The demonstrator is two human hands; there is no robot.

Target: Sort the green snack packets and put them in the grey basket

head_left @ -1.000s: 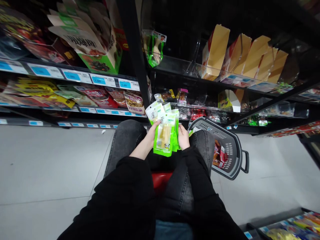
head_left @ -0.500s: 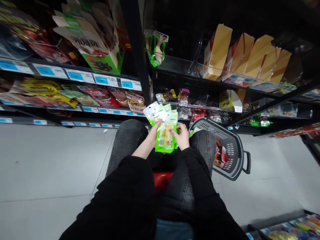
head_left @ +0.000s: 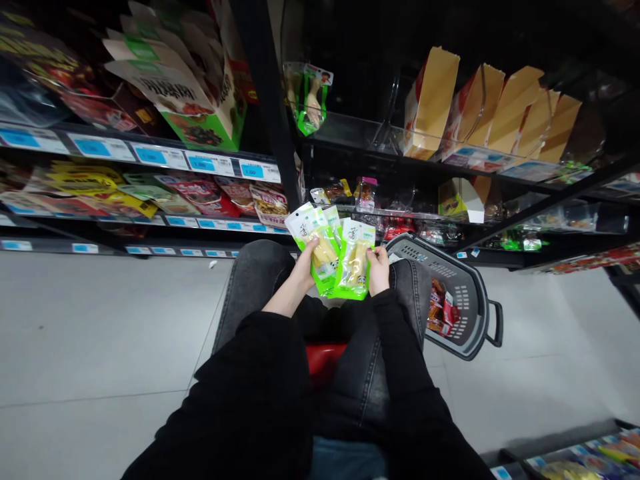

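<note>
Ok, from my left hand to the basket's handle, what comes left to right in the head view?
Your left hand, the frontmost green-and-white packet, your right hand, the gray basket, its handle.

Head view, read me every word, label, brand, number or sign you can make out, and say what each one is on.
"1.00": right-end price tag on the upper left shelf.
"1.00": the tag just left of it, fainter.
Too small to read: dark characters on the green-and-white packets in the left hand and right hand.
Too blurred: lettering on the green-fronted box, the snack bags and other tags.
</note>
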